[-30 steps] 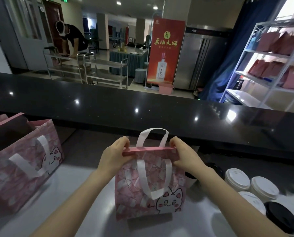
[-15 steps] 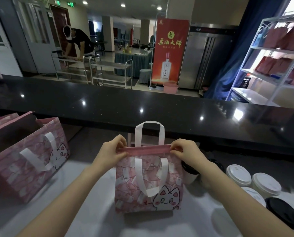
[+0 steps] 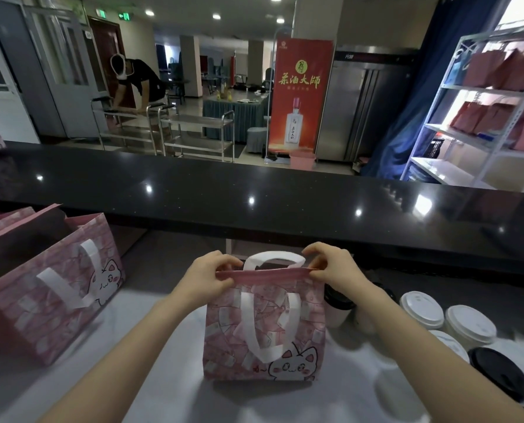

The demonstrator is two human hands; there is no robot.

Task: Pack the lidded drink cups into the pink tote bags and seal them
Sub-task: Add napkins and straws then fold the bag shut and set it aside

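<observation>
Left hand (image 3: pixel 211 274) pinches the left end of the pink tote bag (image 3: pixel 265 331) at its top hem (image 3: pixel 263 273), thumb in front and fingers curled behind. The right hand (image 3: pixel 335 267) pinches the right end the same way, its fingers arched over the edge. Between them the hem is drawn into one flat, closed band.

Compared with a second ago the grip points are unchanged, at the two corners. The rear white handle (image 3: pixel 272 258), which stood tall then, now sits lower and squatter behind the hem, which suggests the mouth has been pressed down and together.

The bag stands upright on the white table (image 3: pixel 346 401), directly in front of the person. I judge this bag to be at the sealing step and nearly finished, though whether the closure has caught cannot be seen, nor what is inside. Just right of the bag stand more lidded cups (image 3: pixel 422 309), with white and black lids, and on the left open tote bags (image 3: pixel 50 288) wait, so packing looks far from over.
</observation>
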